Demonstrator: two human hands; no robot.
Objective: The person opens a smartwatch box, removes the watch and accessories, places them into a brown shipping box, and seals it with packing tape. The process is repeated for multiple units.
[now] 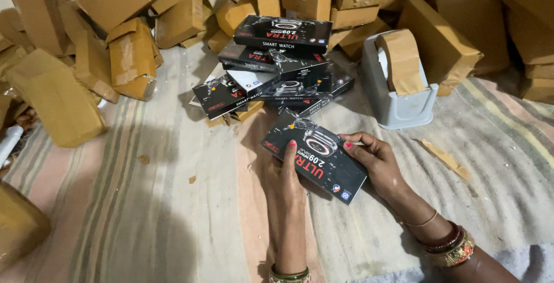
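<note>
A flat black retail box (314, 156) with a picture of a watch on its lid is held between both my hands, just above a striped floor mat. My left hand (287, 188) lies under and along the box's near left edge, fingers pointing away from me. My right hand (375, 159) grips the box's right side, thumb on the lid. Just beyond the held box sits a loose pile of the same black boxes (271, 66).
A grey tape dispenser (398, 101) with a roll of brown tape (402, 61) stands to the right of the pile. Many brown-taped parcels (135, 49) are heaped along the back and left. A strip of brown tape (445, 159) lies on the striped mat (144, 214).
</note>
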